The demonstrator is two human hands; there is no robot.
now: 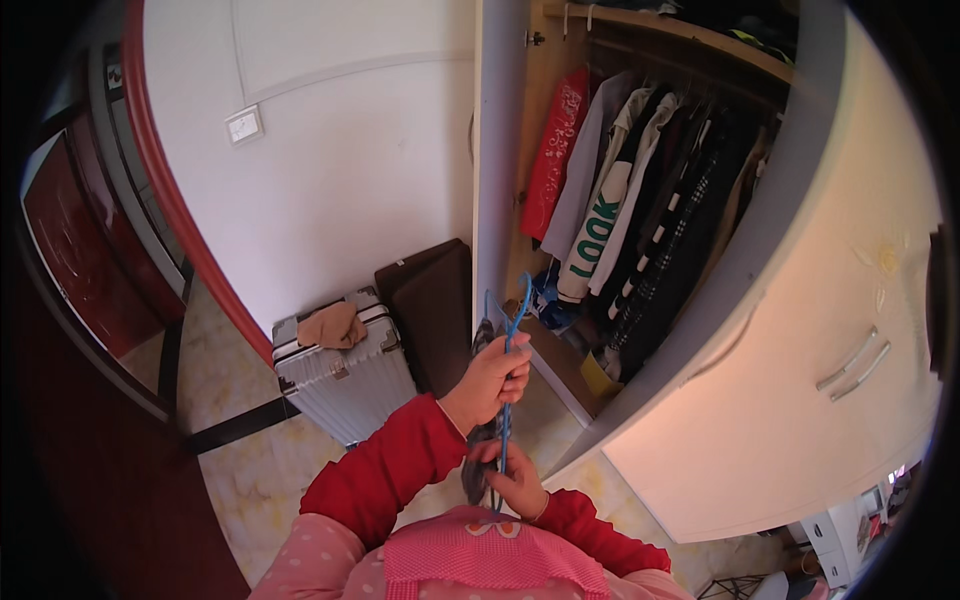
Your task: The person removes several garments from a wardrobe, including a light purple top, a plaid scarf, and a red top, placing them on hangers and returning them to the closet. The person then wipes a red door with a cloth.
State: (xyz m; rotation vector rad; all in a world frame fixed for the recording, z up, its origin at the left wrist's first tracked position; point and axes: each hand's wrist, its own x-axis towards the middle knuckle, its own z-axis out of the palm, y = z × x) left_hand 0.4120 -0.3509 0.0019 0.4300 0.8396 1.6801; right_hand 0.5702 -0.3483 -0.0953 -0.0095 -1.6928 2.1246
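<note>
Blue clothes hangers (523, 296) stand upright before me, hooks uppermost. My left hand (491, 379) is closed around them just below the hooks. Lower down, near my chest, my right hand (512, 476) has its fingers bent at the lower part of a hanger and a dark patterned garment (474, 480). The garment hangs along the hangers, partly hidden behind both hands. Whether the right fingers grip the cloth or the hanger is not clear. Beyond my hands, the open wardrobe holds a row of hanging clothes, among them a red garment (556, 157) and a cream garment with green lettering (600, 225).
A silver suitcase (352, 390) with a brown cloth (331, 325) on top stands by the wall, beside a dark brown folded panel (431, 315). The wardrobe's side panel (499, 165) rises ahead; its pale doors (787, 360) curve to the right. Two white hooks hang from its rail.
</note>
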